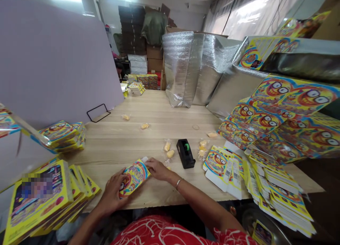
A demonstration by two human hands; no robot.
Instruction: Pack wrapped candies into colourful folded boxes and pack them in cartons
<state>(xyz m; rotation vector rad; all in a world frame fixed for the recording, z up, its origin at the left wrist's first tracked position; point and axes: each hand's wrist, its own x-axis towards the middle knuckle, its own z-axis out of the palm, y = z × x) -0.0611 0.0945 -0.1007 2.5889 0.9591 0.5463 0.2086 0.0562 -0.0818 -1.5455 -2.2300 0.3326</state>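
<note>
A colourful yellow box lies near the front edge of the wooden table, with a white flap at its far end. My left hand is wrapped round its near left end. At the far right end, the fingers of my right hand are pressed together on the box by the flap. Beyond my right hand sit wrapped yellow pieces and a black tape dispenser with a green roll.
Flat cartons spread over the right side, below stacked printed boxes. More boxes pile up at the left. Silver foil bags stand at the back. A black wire frame lies by the pale panel.
</note>
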